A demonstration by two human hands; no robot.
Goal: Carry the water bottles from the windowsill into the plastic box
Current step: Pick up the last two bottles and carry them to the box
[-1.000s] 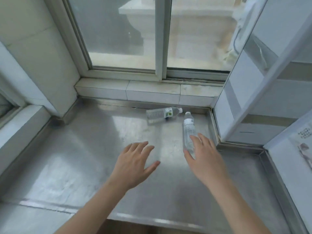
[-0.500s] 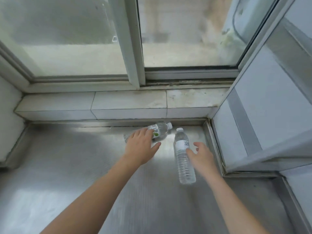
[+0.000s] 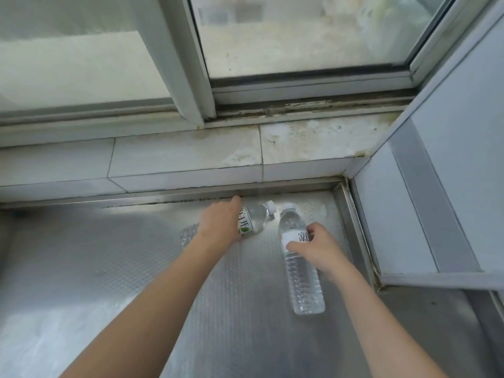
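Two clear water bottles with white caps and white labels lie on the steel windowsill (image 3: 109, 268) near its back right corner. The left bottle (image 3: 253, 218) lies slantwise, cap toward the right; my left hand (image 3: 221, 225) is wrapped over its middle and hides much of it. The right bottle (image 3: 301, 271) lies lengthwise with its cap pointing away from me. My right hand (image 3: 313, 248) grips it at the label, thumb on the near side and fingers curled over the far side. The plastic box is not in view.
A tiled ledge (image 3: 177, 162) runs along the back under the sliding window (image 3: 300, 36). A white panel with a metal frame (image 3: 425, 214) walls off the right side. The raised steel rim (image 3: 351, 227) lies close beside the right bottle.
Both hands reached forward from open over the sill. The left hand settled over the slanted bottle and the right hand closed around the lengthwise bottle's label. The camera moved closer.
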